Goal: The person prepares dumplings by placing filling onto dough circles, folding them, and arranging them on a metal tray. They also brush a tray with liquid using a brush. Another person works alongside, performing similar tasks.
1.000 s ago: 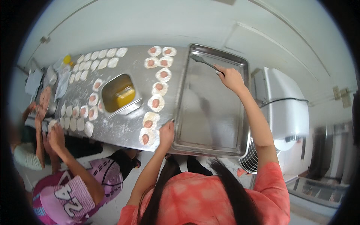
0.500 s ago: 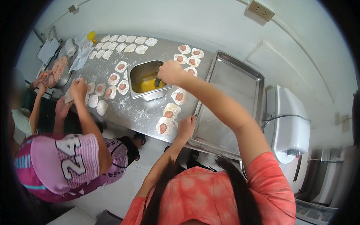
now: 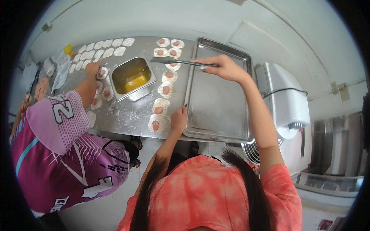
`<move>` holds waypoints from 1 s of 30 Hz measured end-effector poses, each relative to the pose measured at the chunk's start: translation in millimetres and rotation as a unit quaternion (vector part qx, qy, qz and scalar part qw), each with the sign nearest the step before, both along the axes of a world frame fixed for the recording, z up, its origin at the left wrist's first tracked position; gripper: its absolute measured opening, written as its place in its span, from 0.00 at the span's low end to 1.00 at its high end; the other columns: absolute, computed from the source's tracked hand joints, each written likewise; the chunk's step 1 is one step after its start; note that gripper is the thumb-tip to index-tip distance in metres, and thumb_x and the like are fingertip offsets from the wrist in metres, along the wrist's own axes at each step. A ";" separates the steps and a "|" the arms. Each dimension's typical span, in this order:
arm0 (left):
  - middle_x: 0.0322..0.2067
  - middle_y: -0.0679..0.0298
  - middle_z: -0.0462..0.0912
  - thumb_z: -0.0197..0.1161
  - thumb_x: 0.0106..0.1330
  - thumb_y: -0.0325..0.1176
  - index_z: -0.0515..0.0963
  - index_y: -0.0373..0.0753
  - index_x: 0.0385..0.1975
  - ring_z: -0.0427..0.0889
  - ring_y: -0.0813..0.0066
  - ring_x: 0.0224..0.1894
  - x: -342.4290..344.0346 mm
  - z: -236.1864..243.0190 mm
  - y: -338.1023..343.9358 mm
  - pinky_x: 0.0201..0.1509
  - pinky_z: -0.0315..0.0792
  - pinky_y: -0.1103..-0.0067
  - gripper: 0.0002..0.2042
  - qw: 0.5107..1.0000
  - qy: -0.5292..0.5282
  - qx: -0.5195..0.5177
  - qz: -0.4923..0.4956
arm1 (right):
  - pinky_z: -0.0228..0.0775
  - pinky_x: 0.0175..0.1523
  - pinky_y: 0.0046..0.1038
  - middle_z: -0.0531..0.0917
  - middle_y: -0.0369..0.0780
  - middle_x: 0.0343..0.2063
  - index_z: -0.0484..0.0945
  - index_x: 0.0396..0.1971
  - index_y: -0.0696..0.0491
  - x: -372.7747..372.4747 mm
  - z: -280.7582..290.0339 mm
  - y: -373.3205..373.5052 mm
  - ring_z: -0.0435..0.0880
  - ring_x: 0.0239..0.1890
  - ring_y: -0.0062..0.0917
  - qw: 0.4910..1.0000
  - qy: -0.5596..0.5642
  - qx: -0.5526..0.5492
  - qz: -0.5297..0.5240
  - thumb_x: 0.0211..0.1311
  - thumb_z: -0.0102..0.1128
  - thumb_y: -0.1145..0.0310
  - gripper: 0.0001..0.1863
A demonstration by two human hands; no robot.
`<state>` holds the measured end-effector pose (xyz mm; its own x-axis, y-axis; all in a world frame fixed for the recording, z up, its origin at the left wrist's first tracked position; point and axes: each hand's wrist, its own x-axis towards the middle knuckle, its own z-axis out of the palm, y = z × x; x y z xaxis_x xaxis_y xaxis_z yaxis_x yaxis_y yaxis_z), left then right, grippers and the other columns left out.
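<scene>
While printed lettering marks the co-worker's purple jersey [image 3: 46,169], no label is legible on the steel container [image 3: 140,92] of yellow liquid [image 3: 135,81]. Above the worktop [image 3: 142,46] is the dark basting brush [image 3: 166,60]: presumably light, stiff-handled, with a slick, flexible head; hold its handle [image 3: 187,62]. The left grip [image 3: 178,120] rests at the left rim of the baking tray [image 3: 219,104]; whether it grasps is unclear. The right grip [image 3: 225,68] clasps the handle.

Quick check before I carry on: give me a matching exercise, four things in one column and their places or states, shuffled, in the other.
1. dark long-handled utensil
2. deep metal pan
3. left hand
4. white appliance

A. right of the large tray
B. by the tray's near left corner
C. held in the right hand
D. containing yellow liquid

Pairs: 1-C, 2-D, 3-B, 4-A
</scene>
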<state>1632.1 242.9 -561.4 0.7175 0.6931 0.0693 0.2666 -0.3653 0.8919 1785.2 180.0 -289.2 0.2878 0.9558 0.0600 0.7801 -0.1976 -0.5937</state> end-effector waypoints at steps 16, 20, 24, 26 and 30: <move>0.23 0.44 0.75 0.45 0.64 0.38 0.74 0.32 0.28 0.74 0.43 0.30 2.8 17.6 0.8 0.33 0.64 0.59 0.16 0.999 0.028 0.023 -0.039 | 0.74 0.33 0.38 0.80 0.48 0.26 0.76 0.25 0.55 69.6 -156.4 -216.4 0.81 0.32 0.41 0.793 -0.305 -0.290 -0.440 0.52 0.47 0.70 0.09; 0.22 0.43 0.74 0.44 0.65 0.37 0.75 0.32 0.30 0.73 0.42 0.28 2.2 18.7 -3.4 0.32 0.65 0.60 0.15 0.999 0.028 0.024 -0.040 | 0.75 0.36 0.38 0.81 0.46 0.27 0.77 0.26 0.56 193.9 -172.9 -179.1 0.82 0.34 0.40 0.775 -0.318 -0.245 -0.488 0.54 0.46 0.70 0.10; 0.20 0.42 0.73 0.44 0.66 0.37 0.75 0.32 0.31 0.73 0.43 0.24 4.1 31.5 -2.3 0.27 0.65 0.62 0.15 0.995 0.078 -0.041 -0.041 | 0.74 0.37 0.38 0.82 0.46 0.28 0.79 0.27 0.55 249.8 -188.8 -127.2 0.82 0.34 0.39 0.797 -0.260 -0.201 -0.507 0.53 0.48 0.69 0.10; 0.18 0.42 0.71 0.44 0.66 0.37 0.74 0.31 0.29 0.72 0.44 0.22 1.1 28.1 -0.9 0.26 0.64 0.63 0.16 0.998 0.055 -0.028 -0.028 | 0.75 0.38 0.36 0.82 0.46 0.29 0.81 0.24 0.53 215.8 -190.5 -65.7 0.82 0.34 0.37 0.853 -0.288 -0.137 -0.413 0.52 0.49 0.68 0.10; 0.16 0.43 0.69 0.44 0.66 0.37 0.72 0.30 0.25 0.71 0.45 0.20 3.9 26.4 -2.8 0.24 0.63 0.64 0.16 0.998 0.047 -0.019 -0.025 | 0.74 0.35 0.37 0.82 0.46 0.28 0.80 0.24 0.53 159.9 -213.2 5.4 0.82 0.30 0.39 0.904 -0.306 -0.076 -0.289 0.53 0.48 0.69 0.10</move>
